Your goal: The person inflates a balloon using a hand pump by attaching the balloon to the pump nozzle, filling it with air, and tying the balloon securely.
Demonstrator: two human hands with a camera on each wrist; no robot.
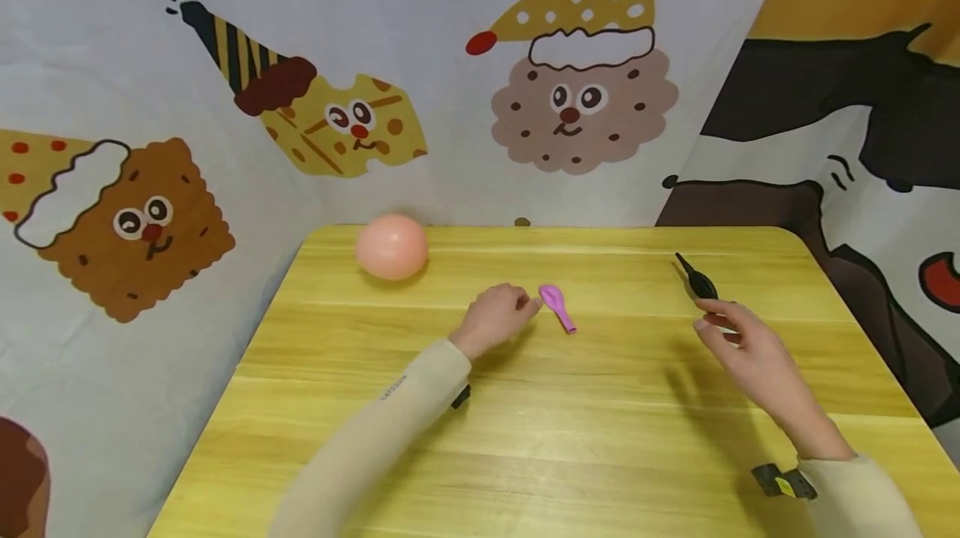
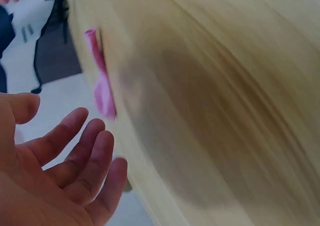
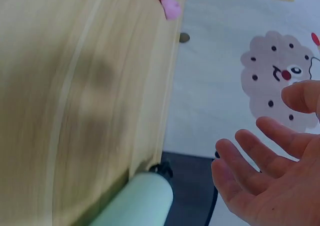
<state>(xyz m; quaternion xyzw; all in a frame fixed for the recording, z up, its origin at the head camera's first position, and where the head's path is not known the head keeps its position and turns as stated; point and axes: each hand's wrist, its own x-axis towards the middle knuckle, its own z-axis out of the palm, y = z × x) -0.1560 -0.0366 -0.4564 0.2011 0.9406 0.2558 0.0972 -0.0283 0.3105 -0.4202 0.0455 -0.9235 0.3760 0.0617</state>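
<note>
My left hand (image 1: 495, 317) hovers over the table with its fingertips close beside a flat pink balloon (image 1: 557, 309). Loosely bent, those fingers hold nothing in the left wrist view. My right hand (image 1: 753, 354) is over the right side, fingers relaxed and apart, with nothing in its grasp. Just beyond its fingertips shows the black nozzle end (image 1: 701, 284) of what looks like a balloon pump. In the right wrist view the pump's pale green barrel (image 3: 137, 201) lies below the hand; the hand hides it in the head view.
An inflated peach balloon (image 1: 392, 247) sits at the back left of the wooden table (image 1: 525, 455). Behind the table's back edge hangs a white cloth (image 1: 457, 163) printed with cartoon biscuits. Dark wrist straps show at both cuffs.
</note>
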